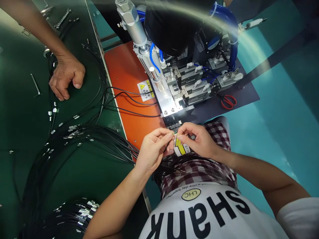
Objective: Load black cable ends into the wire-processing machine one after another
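Observation:
My left hand is closed, thumb and forefinger pinching thin wires at a cable end. From the other side, my right hand pinches the same thin wires, its fingertips nearly meeting the left ones. The wires are light-coloured with a hint of green, and the fingers partly cover them. A thick bundle of black cables runs from the green table to beneath my left hand and over my lap. Just below my fingertips is a white label with a yellow arrow.
A pneumatic machine with metal cylinders and blue hoses stands ahead on an orange plate. Red-handled scissors lie at its right. Another person's hand rests on the green table. Coiled cables lie lower left.

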Motion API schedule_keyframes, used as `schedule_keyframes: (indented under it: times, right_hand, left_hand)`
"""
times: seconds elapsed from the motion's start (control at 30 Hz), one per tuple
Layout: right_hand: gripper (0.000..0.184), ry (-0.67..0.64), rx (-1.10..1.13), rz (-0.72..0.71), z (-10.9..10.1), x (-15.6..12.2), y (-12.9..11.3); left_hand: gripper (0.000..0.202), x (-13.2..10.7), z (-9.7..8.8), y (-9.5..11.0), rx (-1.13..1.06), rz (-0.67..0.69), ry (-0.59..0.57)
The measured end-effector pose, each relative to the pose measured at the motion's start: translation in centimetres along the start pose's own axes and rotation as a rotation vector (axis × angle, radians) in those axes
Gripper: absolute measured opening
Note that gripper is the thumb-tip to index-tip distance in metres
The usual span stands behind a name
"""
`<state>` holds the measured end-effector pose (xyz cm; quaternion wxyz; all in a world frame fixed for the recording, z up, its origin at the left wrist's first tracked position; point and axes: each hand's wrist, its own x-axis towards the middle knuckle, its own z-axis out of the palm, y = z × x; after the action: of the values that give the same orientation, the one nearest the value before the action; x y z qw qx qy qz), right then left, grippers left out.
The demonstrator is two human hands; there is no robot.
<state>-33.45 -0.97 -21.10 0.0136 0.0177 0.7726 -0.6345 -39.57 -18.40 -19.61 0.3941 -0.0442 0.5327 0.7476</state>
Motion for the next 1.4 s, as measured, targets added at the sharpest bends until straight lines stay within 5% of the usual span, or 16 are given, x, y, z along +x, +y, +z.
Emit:
schedule_keyframes:
  times: [0.27, 0.57, 0.83, 1.03, 1.4]
  right_hand:
    - [0.006, 0.066, -0.147, -0.070, 0.5, -0.4, -0.5]
    - [0.007, 0.078, -0.051, -0.017, 0.2, -0.4, -0.1]
    - [0.008, 0.082, -0.215, -0.115, -0.3, -0.3, -0.6]
    - [0.013, -0.013, 0.092, 0.106, -0.4, -0.1, -0.2]
    - [0.009, 0.029, 0.133, 0.115, -0.2, 0.1, -0.3]
  left_hand:
    - [0.017, -0.9, 0.9, -0.5, 0.232, 0.164, 0.153]
    - [0.022, -0.5, 0.6, -0.7, 0.195, 0.042, 0.108]
    - [0.027, -0.7, 0.4, -0.6, 0.302, -0.018, 0.082]
    - [0.027, -0.6, 0.3, -0.7, 0.205, -0.085, 0.082]
    - [0.027, -0.6, 0.4, -0.7, 0.199, -0.087, 0.100]
